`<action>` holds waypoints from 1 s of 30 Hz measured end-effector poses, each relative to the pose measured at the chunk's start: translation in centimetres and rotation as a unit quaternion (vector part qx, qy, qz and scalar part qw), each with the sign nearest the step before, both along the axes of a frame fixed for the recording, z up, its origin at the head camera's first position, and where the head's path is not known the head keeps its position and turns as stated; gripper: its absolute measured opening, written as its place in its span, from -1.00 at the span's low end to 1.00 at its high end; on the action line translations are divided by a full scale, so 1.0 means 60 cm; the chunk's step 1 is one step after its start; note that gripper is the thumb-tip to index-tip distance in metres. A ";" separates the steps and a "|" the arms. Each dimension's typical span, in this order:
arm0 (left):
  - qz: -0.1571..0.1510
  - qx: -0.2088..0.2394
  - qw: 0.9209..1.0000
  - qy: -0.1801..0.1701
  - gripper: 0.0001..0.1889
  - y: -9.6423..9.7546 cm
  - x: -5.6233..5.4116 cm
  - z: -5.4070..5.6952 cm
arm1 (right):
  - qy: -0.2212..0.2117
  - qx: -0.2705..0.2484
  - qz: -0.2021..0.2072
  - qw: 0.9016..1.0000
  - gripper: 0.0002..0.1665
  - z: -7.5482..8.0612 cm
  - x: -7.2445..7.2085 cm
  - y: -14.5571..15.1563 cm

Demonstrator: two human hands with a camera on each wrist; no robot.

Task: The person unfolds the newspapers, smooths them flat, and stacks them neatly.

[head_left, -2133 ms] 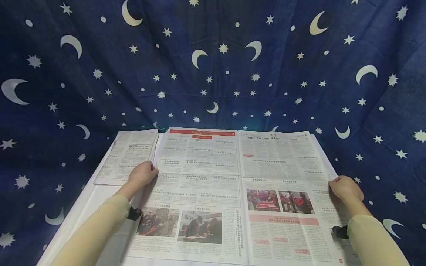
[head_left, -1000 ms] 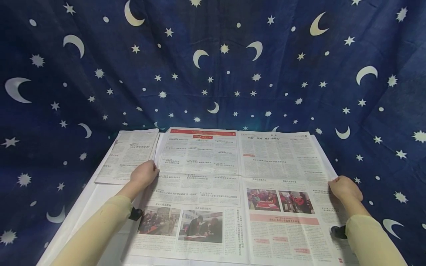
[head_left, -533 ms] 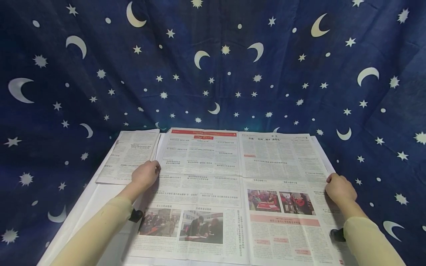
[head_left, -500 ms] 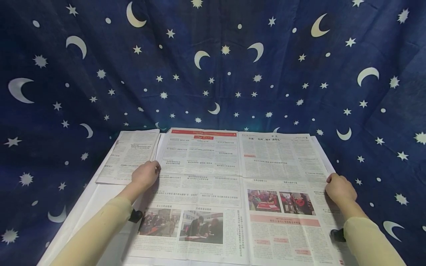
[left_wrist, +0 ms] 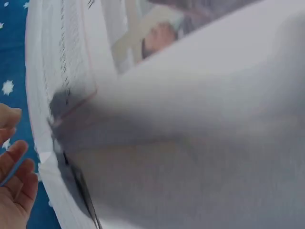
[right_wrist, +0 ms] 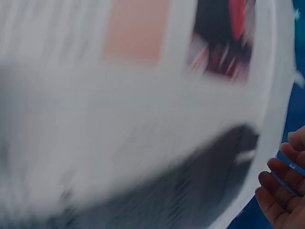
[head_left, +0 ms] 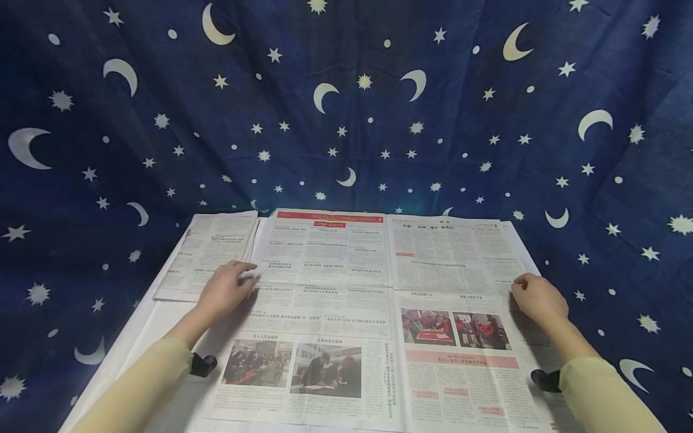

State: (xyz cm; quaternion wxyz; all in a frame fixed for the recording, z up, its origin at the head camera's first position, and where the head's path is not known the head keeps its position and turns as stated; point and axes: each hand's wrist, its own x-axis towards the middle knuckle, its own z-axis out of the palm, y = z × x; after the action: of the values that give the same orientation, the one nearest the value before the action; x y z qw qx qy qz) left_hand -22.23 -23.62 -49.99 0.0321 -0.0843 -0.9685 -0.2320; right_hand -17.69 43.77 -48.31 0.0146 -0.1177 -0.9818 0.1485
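Observation:
A newspaper (head_left: 325, 300) lies spread on the white table in the head view, with photos on its lower half and a red banner along its far left page. My left hand (head_left: 224, 291) is at its left edge, fingers relaxed, with a gap between thumb and fingers. At the right edge is my right hand (head_left: 541, 300), its fingers bent. In the left wrist view the left fingers (left_wrist: 19, 186) are spread beside the paper and hold nothing. Likewise, the right fingers (right_wrist: 281, 186) are loosely curved and apart in the right wrist view, with no paper between them.
A smaller folded newspaper (head_left: 211, 246) lies at the far left, beside the spread one. The white tabletop (head_left: 162, 337) shows along the left side. Behind hangs a dark blue cloth (head_left: 346, 138) with moons and stars. A black device (head_left: 203, 365) sits at the left wrist.
The left hand's fingers have loosened and parted, and the hand has shifted slightly left. The right hand has moved left, inward from its earlier place at the paper's edge.

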 end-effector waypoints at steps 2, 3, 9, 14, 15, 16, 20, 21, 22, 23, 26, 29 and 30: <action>0.009 0.011 1.000 0.007 -0.55 -0.011 0.002 0.007 | 0.013 -0.014 0.025 1.000 -0.56 0.009 -0.010 -0.029; 0.015 0.013 1.000 0.008 -0.54 -0.018 0.003 0.010 | 0.019 -0.024 0.038 0.999 -0.55 0.013 -0.015 -0.045; 0.054 0.027 0.998 0.011 -0.50 -0.065 0.009 0.027 | 0.050 -0.084 0.111 0.989 -0.59 0.035 -0.043 -0.156; 0.085 0.016 0.996 0.011 -0.50 -0.109 0.008 0.029 | 0.058 -0.141 0.163 0.975 -0.65 0.044 -0.063 -0.270; 0.091 0.012 0.996 0.009 -0.50 -0.120 0.008 0.029 | 0.056 -0.155 0.173 0.971 -0.67 0.045 -0.067 -0.295; 0.097 0.007 0.995 0.006 -0.50 -0.130 0.008 0.028 | 0.054 -0.171 0.185 0.966 -0.68 0.045 -0.070 -0.319; 0.122 -0.001 0.992 -0.028 -0.46 -0.172 0.009 0.027 | 0.024 -0.240 0.229 0.943 -0.71 0.040 -0.078 -0.419; 0.130 -0.002 0.991 -0.041 -0.44 -0.182 0.010 0.027 | 0.012 -0.255 0.238 0.937 -0.71 0.038 -0.078 -0.443; 0.141 -0.002 0.989 -0.055 -0.42 -0.191 0.010 0.026 | 0.000 -0.270 0.250 0.930 -0.71 0.035 -0.079 -0.466; 0.150 -0.001 0.986 -0.070 -0.40 -0.199 0.010 0.025 | -0.012 -0.281 0.260 0.924 -0.71 0.033 -0.080 -0.489; 0.175 -0.006 0.979 -0.108 -0.35 -0.218 0.010 0.020 | -0.046 -0.306 0.292 0.905 -0.67 0.025 -0.081 -0.550; 0.188 -0.008 0.974 -0.129 -0.32 -0.229 0.010 0.015 | -0.073 -0.331 0.309 0.888 -0.62 0.015 -0.082 -0.607; 0.190 -0.009 0.973 -0.132 -0.32 -0.231 0.010 0.014 | -0.083 -0.349 0.311 0.880 -0.61 0.013 -0.082 -0.624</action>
State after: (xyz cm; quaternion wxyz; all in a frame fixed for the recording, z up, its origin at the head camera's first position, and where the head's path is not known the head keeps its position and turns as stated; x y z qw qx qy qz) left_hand -21.63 -37.50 -49.17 -0.0537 0.1323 -0.9645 -0.2220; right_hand -22.59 6.30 -47.56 -0.1555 0.1840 -0.8500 0.4685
